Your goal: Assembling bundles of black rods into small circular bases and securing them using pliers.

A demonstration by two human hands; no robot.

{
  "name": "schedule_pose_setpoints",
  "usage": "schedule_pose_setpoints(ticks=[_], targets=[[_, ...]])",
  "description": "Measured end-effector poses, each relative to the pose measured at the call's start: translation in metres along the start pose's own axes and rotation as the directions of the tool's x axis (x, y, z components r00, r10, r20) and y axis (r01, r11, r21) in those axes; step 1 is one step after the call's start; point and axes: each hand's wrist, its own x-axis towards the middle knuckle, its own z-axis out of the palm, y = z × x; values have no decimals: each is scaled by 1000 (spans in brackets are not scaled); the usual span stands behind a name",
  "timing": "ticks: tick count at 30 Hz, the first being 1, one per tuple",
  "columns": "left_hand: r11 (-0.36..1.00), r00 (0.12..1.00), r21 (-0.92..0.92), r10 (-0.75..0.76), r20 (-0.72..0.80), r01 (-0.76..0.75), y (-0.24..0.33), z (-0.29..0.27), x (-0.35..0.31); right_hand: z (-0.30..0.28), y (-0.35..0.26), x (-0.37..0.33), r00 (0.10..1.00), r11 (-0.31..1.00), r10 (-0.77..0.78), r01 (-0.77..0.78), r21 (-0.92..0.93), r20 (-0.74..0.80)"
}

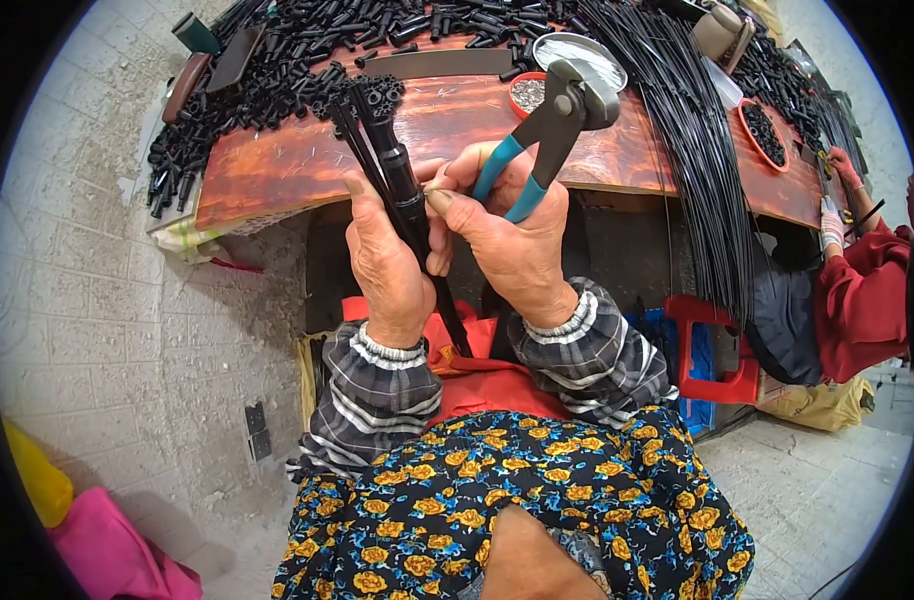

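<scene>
Upright in front of me is a black umbrella frame [397, 165], a stepped tube with thin dark ribs along it. My left hand [389, 270] is closed around its lower part, the thumb pointing up beside the ribs. Teal-handled pliers [562, 120] lie in my right hand [512, 230], gripped against the palm with their jaws up and away from the frame. The thumb and forefinger of that hand pinch together at the tube's side. Whatever small piece may be between them is hidden.
The reddish wooden table [267, 175] bears heaps of black tubular parts [307, 95], a red dish of small metal bits [528, 93] and a white round tray [602, 62]. Long black rods [692, 170] hang over its edge. At right, a co-worker's gloved hand [832, 228] works near a red basket [764, 135].
</scene>
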Motion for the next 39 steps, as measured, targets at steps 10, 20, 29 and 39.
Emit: schedule_pose_setpoints(ticks=[10, 20, 29, 39], targets=[[994, 992, -68, -77, 101, 84, 9, -1, -1, -16, -20, 25, 946, 984, 172, -152, -93, 274], [995, 992, -17, -94, 90, 95, 12, -5, -6, -17, -33, 42, 847, 943, 303, -199, -267, 437], [988, 987, -84, -121, 103, 130, 15, -30, 2, -42, -50, 9, 900, 408, 214, 272, -871, 381], [986, 977, -56, -148, 152, 158, 23, -34, 0, -38, -60, 16, 843, -28, 266, 492, -870, 468]])
